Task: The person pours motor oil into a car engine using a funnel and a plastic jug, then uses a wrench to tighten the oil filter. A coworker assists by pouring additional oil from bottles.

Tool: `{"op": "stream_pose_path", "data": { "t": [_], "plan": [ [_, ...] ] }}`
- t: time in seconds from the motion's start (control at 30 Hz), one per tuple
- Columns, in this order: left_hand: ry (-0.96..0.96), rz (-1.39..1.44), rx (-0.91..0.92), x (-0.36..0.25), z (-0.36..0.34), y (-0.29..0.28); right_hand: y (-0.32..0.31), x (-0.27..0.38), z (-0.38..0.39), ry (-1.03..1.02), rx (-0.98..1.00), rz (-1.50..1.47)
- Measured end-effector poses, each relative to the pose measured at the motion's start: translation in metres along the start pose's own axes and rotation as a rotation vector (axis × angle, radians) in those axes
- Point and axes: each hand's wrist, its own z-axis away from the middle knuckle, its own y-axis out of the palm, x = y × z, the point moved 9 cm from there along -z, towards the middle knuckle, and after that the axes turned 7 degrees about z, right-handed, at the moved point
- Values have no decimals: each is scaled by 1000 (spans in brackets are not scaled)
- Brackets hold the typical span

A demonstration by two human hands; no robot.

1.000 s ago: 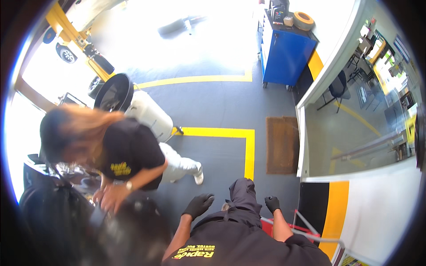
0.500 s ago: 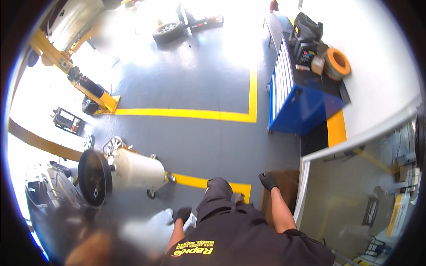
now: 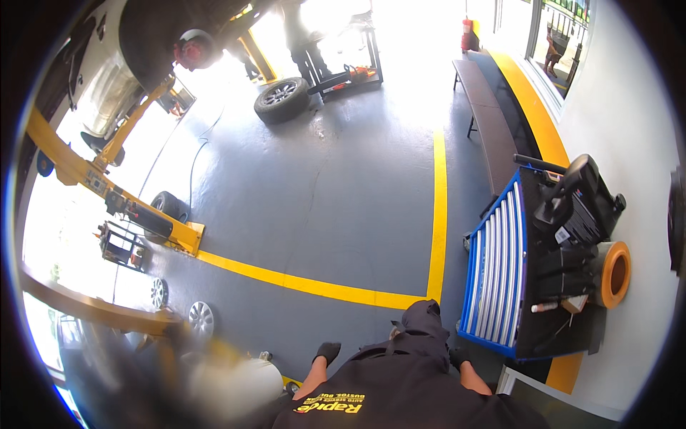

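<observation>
My left hand (image 3: 327,352), in a black glove, hangs at the lower centre with fingers curled and nothing visible in them, just right of the white drum on casters (image 3: 254,379). My right hand (image 3: 457,357), also gloved, hangs beside my dark trousers, below the blue tool cabinet (image 3: 493,264); its fingers are hard to make out against the dark cloth. On the cabinet top lie black containers (image 3: 575,207), an orange ring-shaped part (image 3: 614,275) and small boxes. Silver wheel covers (image 3: 201,318) are on the left.
A raised car (image 3: 146,36) sits on a yellow lift (image 3: 71,154). A loose wheel (image 3: 280,100), a wheeled black stand (image 3: 346,79) and someone's legs (image 3: 307,53) are ahead. Hoses cross the yellow-lined floor. Along the right wall stand a long bench (image 3: 486,125) and a red extinguisher (image 3: 469,34).
I have moved forward: the cabinet, wheel and lift are nearer, and the drum has slid behind to the lower edge. The person in a black T-shirt is no longer distinguishable.
</observation>
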Motion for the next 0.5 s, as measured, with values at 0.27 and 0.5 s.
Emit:
{"op": "stream_pose_path", "data": {
  "t": [0.27, 0.5],
  "plan": [
    [425, 414, -410, -433, -340, -456, -157, -143, -146, 590, 88, -892],
    [146, 175, -251, -432, -485, -516, -433, -355, -396, 671, -117, -829]
  ]
}}
